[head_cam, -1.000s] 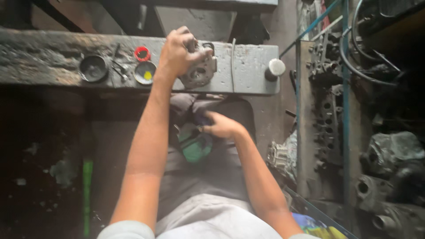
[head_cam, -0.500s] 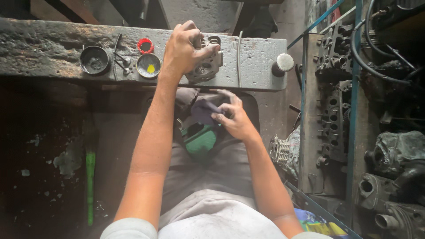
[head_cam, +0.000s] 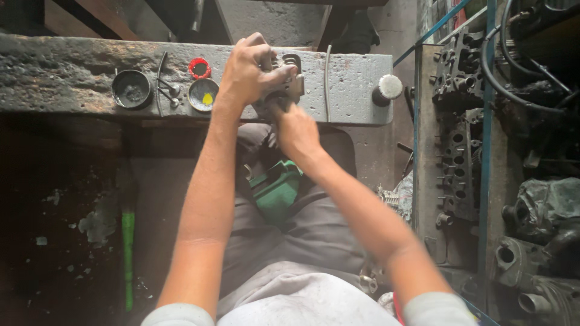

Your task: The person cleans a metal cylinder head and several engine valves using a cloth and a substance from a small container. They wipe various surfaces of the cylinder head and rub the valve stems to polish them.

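Both hands' grip [head_cam: 251,72] encloses metal part [head_cam: 289,84].

Bench clutter and floor parts

Grey bench [head_cam: 356,84] carries a dark round tin [head_cam: 131,89], red ring [head_cam: 199,68], small dish [head_cam: 203,95], white knob [head_cam: 388,88]. Green-handled tool [head_cam: 128,253] on floor; engine blocks [head_cam: 459,145] stacked at right.

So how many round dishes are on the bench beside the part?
2: a dark dish at the left and a dish with a yellow blob nearer the left hand. The hands may hide others.
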